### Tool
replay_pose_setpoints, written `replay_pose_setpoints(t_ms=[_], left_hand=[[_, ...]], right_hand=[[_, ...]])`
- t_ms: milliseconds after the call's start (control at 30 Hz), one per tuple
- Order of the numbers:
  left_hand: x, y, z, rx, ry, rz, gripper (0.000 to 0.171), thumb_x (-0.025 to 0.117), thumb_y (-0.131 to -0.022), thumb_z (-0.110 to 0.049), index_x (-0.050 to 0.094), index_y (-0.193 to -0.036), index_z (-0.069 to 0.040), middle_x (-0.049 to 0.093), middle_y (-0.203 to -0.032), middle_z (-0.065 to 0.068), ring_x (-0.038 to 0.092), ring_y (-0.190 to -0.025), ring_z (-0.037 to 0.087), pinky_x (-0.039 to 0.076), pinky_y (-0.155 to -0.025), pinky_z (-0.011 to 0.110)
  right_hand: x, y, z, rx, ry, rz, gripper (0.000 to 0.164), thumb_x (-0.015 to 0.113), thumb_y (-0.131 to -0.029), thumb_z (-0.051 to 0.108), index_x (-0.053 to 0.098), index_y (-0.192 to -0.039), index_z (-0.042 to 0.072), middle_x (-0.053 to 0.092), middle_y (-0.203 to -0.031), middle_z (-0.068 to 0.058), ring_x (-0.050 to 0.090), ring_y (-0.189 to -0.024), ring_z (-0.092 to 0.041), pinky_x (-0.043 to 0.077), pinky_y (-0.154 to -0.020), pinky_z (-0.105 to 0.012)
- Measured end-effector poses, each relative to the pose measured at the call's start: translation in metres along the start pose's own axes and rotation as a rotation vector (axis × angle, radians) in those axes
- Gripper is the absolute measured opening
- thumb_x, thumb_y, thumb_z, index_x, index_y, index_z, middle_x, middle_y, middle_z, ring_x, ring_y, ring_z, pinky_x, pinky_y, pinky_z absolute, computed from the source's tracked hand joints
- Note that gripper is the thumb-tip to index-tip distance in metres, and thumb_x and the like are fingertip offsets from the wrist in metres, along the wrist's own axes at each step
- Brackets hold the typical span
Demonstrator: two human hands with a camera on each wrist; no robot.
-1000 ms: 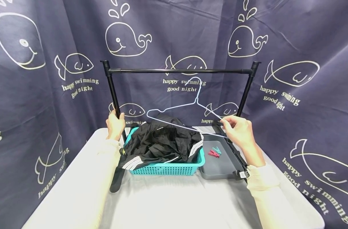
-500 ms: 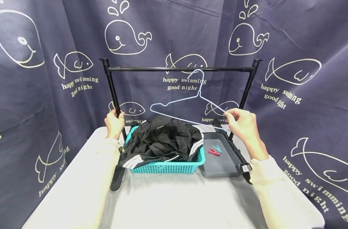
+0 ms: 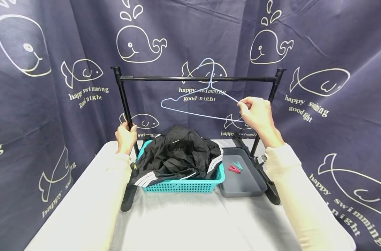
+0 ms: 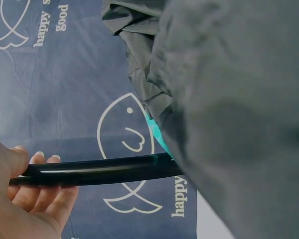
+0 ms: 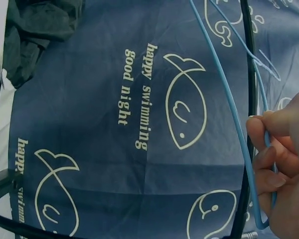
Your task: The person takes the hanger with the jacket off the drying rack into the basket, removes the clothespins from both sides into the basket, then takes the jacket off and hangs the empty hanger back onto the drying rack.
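My left hand [image 3: 126, 140] grips the left post of a black clothes rack [image 3: 165, 78]; in the left wrist view the thumb lies on one side of the post [image 4: 99, 171] and the fingers on the other. A light blue wire hanger [image 3: 210, 86] is pinched by its right shoulder between the thumb and fingers of my right hand [image 3: 257, 113]. Its hook rises above the crossbar, and its body overlaps the bar in the head view. In the right wrist view the fingertips close on the blue wire [image 5: 229, 94] near its end corner. Nothing hangs on the hanger.
A turquoise basket [image 3: 181, 187] heaped with black clothing with white stripes [image 3: 184, 150] stands between the rack's feet. Right of it, a grey tray [image 3: 240, 190] holds a red clothespin [image 3: 234, 169] and a teal clothespin [image 3: 238, 165]. A dark patterned curtain [image 3: 190, 42] hangs behind the table.
My right hand has lifted the hanger from below the crossbar until its hook stands above the bar, shifting slightly left at the end. My left hand keeps its grip on the post.
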State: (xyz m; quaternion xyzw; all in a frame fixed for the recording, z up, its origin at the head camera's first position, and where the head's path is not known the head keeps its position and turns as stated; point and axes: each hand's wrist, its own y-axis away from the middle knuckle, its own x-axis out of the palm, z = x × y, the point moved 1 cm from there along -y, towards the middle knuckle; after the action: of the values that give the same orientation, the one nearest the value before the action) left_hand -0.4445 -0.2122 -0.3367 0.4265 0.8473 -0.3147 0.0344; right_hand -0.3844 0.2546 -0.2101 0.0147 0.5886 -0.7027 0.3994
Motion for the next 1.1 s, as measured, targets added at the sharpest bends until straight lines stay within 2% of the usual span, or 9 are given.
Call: replay_pose_setpoints(t_ms=[167, 400, 700, 933, 1100], left_hand=[[0.0, 0.001, 0.0, -0.005, 0.004, 0.008, 0.021, 0.065, -0.101, -0.019, 0.069, -0.114, -0.003, 0.072, -0.104, 0.022, 0.065, -0.099, 0.043, 0.047, -0.095, 0.054], [0.001, 0.001, -0.001, -0.004, 0.009, 0.012, 0.02, 0.065, -0.1, -0.02, 0.069, -0.113, -0.004, 0.073, -0.103, 0.02, 0.065, -0.098, 0.041, 0.047, -0.094, 0.052], [0.001, -0.002, 0.0, 0.006, 0.009, 0.003, 0.019, 0.066, -0.1, -0.018, 0.07, -0.112, -0.004, 0.073, -0.103, 0.021, 0.065, -0.098, 0.042, 0.047, -0.094, 0.053], [0.0, -0.002, 0.002, -0.009, 0.009, 0.018, 0.021, 0.064, -0.101, -0.02, 0.07, -0.114, -0.005, 0.073, -0.103, 0.02, 0.065, -0.097, 0.041, 0.047, -0.094, 0.051], [0.0, -0.002, 0.002, -0.015, 0.016, 0.022, 0.021, 0.064, -0.1, -0.02, 0.07, -0.114, -0.005, 0.073, -0.103, 0.019, 0.065, -0.097, 0.04, 0.047, -0.094, 0.051]], right_hand=[[0.012, -0.003, 0.0, 0.025, -0.012, 0.024, 0.018, 0.066, -0.094, 0.019, 0.081, -0.091, 0.011, 0.071, -0.065, -0.004, 0.062, -0.063, -0.025, 0.042, -0.064, -0.037], [0.025, 0.011, -0.007, 0.032, -0.016, 0.048, 0.016, 0.068, -0.093, 0.02, 0.081, -0.091, 0.011, 0.068, -0.064, -0.003, 0.059, -0.064, -0.025, 0.043, -0.064, -0.039], [0.035, 0.027, -0.008, 0.036, -0.033, 0.078, 0.017, 0.068, -0.093, 0.018, 0.082, -0.093, 0.009, 0.073, -0.071, -0.004, 0.061, -0.065, -0.025, 0.043, -0.064, -0.04], [0.041, 0.039, -0.015, 0.008, -0.044, 0.056, 0.017, 0.067, -0.094, 0.016, 0.08, -0.092, 0.006, 0.073, -0.07, -0.007, 0.064, -0.068, -0.028, 0.044, -0.07, -0.042], [0.044, 0.043, -0.019, 0.032, -0.053, 0.042, 0.015, 0.069, -0.095, 0.017, 0.08, -0.091, 0.007, 0.073, -0.071, -0.006, 0.063, -0.065, -0.024, 0.043, -0.066, -0.037]])
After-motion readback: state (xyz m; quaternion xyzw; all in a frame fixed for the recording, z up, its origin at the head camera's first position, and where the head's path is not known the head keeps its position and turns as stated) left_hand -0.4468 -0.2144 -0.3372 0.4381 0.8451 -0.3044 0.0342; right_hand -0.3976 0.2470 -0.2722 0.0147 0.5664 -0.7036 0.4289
